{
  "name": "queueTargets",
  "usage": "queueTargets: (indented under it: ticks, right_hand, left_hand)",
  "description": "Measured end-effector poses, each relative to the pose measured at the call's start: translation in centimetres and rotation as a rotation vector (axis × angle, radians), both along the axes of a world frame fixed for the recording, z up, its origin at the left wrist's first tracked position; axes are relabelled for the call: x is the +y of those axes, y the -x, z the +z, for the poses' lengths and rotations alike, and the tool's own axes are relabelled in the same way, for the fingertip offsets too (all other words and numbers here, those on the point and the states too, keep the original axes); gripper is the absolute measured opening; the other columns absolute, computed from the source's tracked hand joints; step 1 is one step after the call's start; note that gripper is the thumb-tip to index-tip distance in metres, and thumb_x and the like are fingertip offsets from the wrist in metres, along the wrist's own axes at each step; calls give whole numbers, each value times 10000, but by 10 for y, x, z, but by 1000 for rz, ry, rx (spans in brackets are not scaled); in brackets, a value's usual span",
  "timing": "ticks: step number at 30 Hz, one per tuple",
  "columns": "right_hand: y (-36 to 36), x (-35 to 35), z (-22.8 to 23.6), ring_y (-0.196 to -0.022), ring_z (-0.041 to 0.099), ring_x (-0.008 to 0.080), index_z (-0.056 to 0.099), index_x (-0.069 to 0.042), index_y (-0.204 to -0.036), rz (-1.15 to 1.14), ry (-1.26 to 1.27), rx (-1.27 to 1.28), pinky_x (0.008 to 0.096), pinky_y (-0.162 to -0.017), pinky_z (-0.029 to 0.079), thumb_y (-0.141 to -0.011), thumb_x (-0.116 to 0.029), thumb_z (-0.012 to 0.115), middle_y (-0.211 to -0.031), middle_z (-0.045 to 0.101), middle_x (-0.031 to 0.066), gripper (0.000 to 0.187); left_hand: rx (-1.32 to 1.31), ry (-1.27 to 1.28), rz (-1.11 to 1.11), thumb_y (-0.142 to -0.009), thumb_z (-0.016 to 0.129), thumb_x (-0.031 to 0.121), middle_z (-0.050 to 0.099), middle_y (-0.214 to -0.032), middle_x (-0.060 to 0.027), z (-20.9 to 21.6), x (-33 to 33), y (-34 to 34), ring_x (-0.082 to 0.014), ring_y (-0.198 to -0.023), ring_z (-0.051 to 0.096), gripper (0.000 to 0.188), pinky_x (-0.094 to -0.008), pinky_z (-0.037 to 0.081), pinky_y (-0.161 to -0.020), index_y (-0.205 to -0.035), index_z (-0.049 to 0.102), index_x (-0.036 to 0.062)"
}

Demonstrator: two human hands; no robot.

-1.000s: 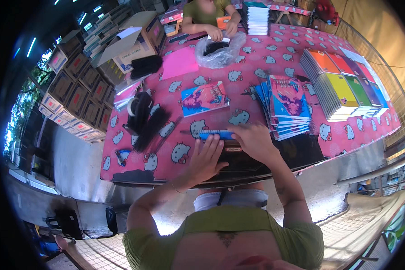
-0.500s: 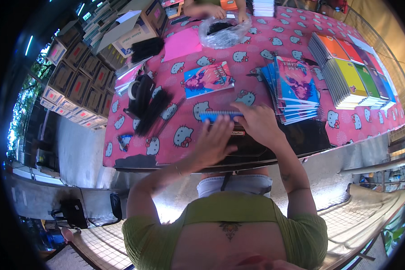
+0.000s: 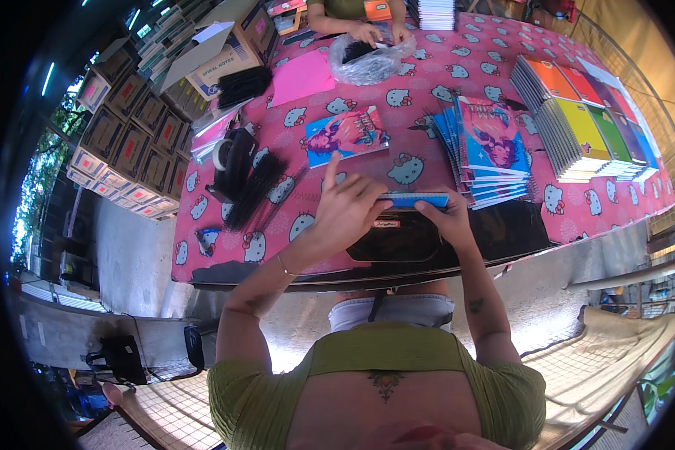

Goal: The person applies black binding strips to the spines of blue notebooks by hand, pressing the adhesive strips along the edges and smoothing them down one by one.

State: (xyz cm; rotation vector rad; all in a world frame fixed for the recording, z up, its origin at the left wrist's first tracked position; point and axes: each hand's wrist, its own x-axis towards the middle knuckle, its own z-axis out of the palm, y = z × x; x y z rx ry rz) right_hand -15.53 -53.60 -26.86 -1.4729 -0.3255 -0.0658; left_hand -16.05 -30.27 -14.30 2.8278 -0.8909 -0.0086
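A blue notebook (image 3: 418,200) is held edge-on above the near part of the table, with a row of holes or coil along its upper edge. My right hand (image 3: 450,219) grips its right end, thumb on the near side. At the other end, my left hand (image 3: 345,211) pinches it, with one finger stretched out and pointing away. Just beyond lies a single notebook (image 3: 346,135) with a pink and blue picture cover. To the right is a stack of similar notebooks (image 3: 493,146). Beneath my hands is a black panel (image 3: 401,244) on the table edge.
Black spiral coils (image 3: 256,196) and a tape dispenser (image 3: 231,159) lie at the left. Colourful spiral notebooks (image 3: 581,124) stand stacked at far right. Across the table, another person's hands (image 3: 379,34) work over a clear plastic bag (image 3: 371,64). Cardboard boxes (image 3: 131,131) are piled left.
The blue notebook has moved right and slightly nearer. My left hand has gone from flat fingers over it to gripping its left end; my right hand now holds its right end.
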Motion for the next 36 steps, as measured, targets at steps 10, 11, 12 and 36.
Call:
queueTargets:
  ticks: [10, 11, 12, 36]
  right_hand:
    - [8, 30, 4, -771, 617, 47, 729, 26, -1020, -159, 8, -101, 238, -702, 510, -880, -82, 789, -857, 735, 37, 186]
    - [7, 33, 6, -784, 626, 58, 730, 31, -1014, -150, -3, -98, 243, -718, 515, -880, -77, 789, -857, 732, 34, 182]
    - [7, 33, 6, -796, 636, 68, 731, 36, -1007, -152, -10, -95, 247, -735, 520, -879, -72, 788, -857, 730, 32, 177]
    - [-5, 23, 12, -622, 542, 143, 682, 7, -1143, 89, 222, -222, 311, -605, 471, -915, -71, 667, -750, 647, 131, 241]
  left_hand:
    - [-635, -38, 248, -918, 612, 552, 353, -1570, -273, -55, -10, -3, -435, -1497, 276, 853, -654, 196, -1168, -1495, 401, -39]
    - [-639, 36, 240, -917, 621, 535, 350, -1573, -276, -52, -4, -13, -430, -1494, 285, 858, -656, 197, -1167, -1501, 386, -47]
    - [-504, 15, 136, -941, 596, 510, 327, -1580, -291, -60, -5, -2, -446, -1503, 253, 843, -659, 173, -1173, -1506, 358, -68]
    - [-549, 72, 3, -988, 483, 539, 287, -1604, -305, -73, -18, -3, -431, -1522, 238, 833, -639, 96, -1199, -1523, 317, -77]
